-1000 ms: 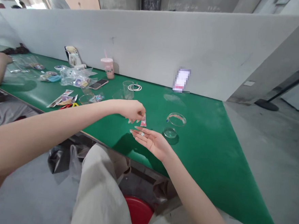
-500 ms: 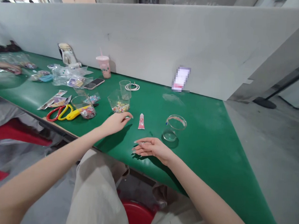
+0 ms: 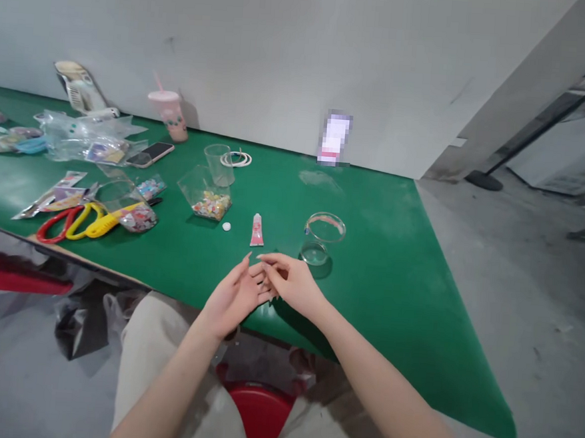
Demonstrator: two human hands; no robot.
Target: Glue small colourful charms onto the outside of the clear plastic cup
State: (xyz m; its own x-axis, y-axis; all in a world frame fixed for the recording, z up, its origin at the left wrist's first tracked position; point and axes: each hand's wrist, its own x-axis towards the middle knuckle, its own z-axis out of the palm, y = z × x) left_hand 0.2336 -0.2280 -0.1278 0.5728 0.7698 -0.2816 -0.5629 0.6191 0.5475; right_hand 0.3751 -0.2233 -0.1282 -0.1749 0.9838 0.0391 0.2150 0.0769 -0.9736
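My left hand is turned palm up near the table's front edge, its fingers apart and stretched toward my right hand. Over those fingertips my right hand closes in a pinch; whatever lies in it, if anything, is too small or hidden to make out. Just beyond both hands is a small pink tube, lying flat. A small white disc rests to the tube's left. On the right are a clear ring with a pinkish band and a round clear dish, both near my right hand.
Left of the tube stand an open clear bag of colourful beads and a clear cup. Red- and yellow-handled scissors, plastic packets, a dark phone and a pink tumbler are farther left. A blurred screen leans on the partition.
My left hand has moved right and toward me, turning palm up, and now meets my right hand. The white disc, hidden before, now shows. The view has tilted down and shifted right.
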